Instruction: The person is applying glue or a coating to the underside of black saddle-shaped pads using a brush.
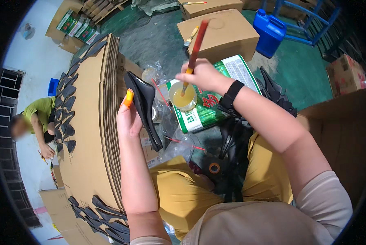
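My left hand (pixel 128 120) is closed round a black shoe sole (pixel 147 104), held on edge beside the cardboard stack. An orange cover (pixel 128 98) wraps one of its fingertips. In my right hand (pixel 205 75) is a brush (pixel 196 45) with a red handle, gripped low and pointing down. Its bristle end reaches into a clear cup (pixel 186 108) of yellowish liquid. That cup stands on a green and white can (pixel 209 116) lying in front of me. A dark band circles my right wrist.
Several black soles (pixel 66 106) line the far edge of a cardboard stack (pixel 85 122) at left; more soles (pixel 101 218) lie at its near end. Cardboard boxes (pixel 232 34), a blue jerrycan (pixel 268 32) and a tape roll (pixel 214 168) lie around. Another person (pixel 40 114) crouches far left.
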Tool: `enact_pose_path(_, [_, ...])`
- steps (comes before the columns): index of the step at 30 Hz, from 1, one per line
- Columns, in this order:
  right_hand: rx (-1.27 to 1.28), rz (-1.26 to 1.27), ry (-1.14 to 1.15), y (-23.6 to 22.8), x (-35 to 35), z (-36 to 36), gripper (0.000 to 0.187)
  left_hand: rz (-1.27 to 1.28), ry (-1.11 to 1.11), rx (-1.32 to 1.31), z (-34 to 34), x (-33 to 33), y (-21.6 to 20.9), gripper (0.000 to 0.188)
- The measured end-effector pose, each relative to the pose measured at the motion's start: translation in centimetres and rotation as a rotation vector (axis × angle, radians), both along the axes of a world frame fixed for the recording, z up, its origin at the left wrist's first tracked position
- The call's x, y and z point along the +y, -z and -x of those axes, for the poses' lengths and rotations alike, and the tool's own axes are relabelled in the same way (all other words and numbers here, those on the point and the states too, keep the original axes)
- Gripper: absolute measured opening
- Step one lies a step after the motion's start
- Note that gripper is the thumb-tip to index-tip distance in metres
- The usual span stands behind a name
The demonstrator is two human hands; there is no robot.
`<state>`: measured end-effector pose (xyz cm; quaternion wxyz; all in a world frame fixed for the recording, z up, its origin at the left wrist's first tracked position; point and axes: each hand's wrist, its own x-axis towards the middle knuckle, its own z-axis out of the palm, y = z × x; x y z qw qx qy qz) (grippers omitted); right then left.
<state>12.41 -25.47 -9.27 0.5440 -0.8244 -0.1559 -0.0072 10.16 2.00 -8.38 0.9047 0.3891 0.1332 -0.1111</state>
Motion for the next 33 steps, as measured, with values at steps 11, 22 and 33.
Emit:
enact_pose_path(11, [0.012, -0.359, 0.086, -4.4, -2.6, -0.5, 0.018, 0.094, 0.139, -0.064, -1.0, 0.1, 1.4, 0.03])
enact_pose_path(22, [-0.063, -0.483, 0.09, -7.1, -2.0, 1.5, 0.022, 0.049, 0.196, -0.065, -1.1, -2.3, 1.2, 0.031])
enact_pose_path(33, [-0.024, -0.574, 0.019, -6.7, -2.2, 1.4, 0.025, -0.024, 0.214, -0.08, -0.5, -2.9, 0.4, 0.025])
